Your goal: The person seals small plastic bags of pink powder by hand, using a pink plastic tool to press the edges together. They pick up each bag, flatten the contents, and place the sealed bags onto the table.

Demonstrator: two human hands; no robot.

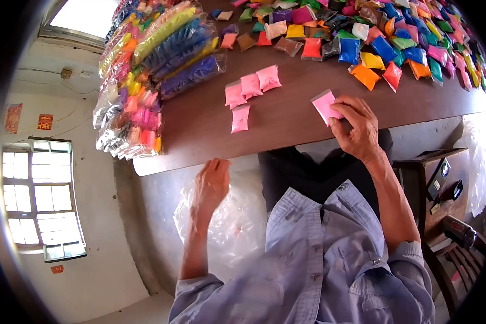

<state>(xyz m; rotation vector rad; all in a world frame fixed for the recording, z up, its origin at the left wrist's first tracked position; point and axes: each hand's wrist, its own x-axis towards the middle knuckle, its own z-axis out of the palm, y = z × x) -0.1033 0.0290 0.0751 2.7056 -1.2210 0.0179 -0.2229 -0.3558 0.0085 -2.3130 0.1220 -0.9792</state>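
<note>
Between the thumb and fingers of my right hand (356,127) is a small pink packet (323,105), held over the table near its front edge. My left hand (211,183) hangs just off that edge with its fingers curled in; whatever may be inside them is hidden. On the table between my hands lie several more pink packets: a row of three, with the middle packet (250,85) touching its neighbours, and a single packet (240,119) just below the row.
A large heap of small coloured packets (383,48) covers the back right of the brown table (194,121). Long bundled bags (170,48) are stacked at its left end. Below the edge hangs clear plastic (232,216). A wooden stand (443,183) and chair (464,259) are at right.
</note>
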